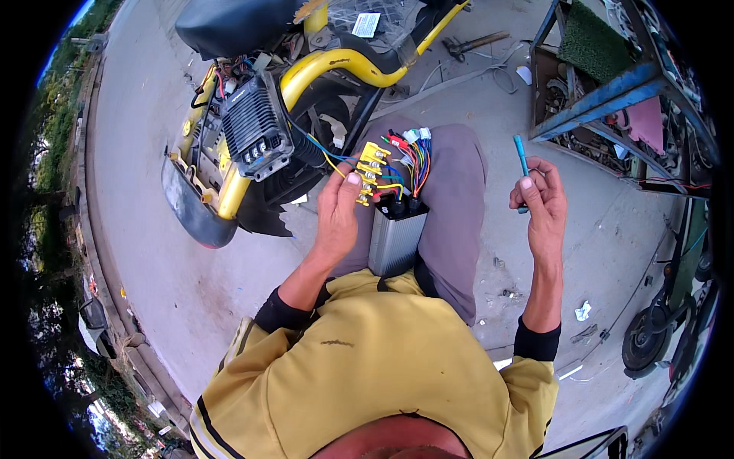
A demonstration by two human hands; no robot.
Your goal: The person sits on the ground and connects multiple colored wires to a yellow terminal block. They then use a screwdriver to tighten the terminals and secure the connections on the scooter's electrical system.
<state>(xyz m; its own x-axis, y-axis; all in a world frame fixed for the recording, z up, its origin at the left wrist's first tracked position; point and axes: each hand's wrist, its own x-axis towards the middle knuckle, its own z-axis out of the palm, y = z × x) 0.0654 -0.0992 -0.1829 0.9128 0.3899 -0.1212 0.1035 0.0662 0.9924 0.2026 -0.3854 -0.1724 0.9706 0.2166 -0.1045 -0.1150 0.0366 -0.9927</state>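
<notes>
My left hand (337,210) pinches a yellow terminal block (369,170) with metal screws along it, held above my lap. Blue and yellow wires run from the block toward the yellow vehicle. More thick wires join it to a silver finned controller box (396,243), which stands between my thighs. From that box's black top rises a bundle of coloured wires (419,164) ending in white and red plugs. Out to the right, apart from the block, my right hand (544,203) is closed around a slim teal screwdriver (521,157), pointing upward.
A yellow-framed scooter (336,65) with a black finned unit (252,126) stands ahead on the left. A hammer (474,46) lies on the ground beyond my knees. At the right are a blue metal rack (596,107) full of parts and a small wheel (646,340).
</notes>
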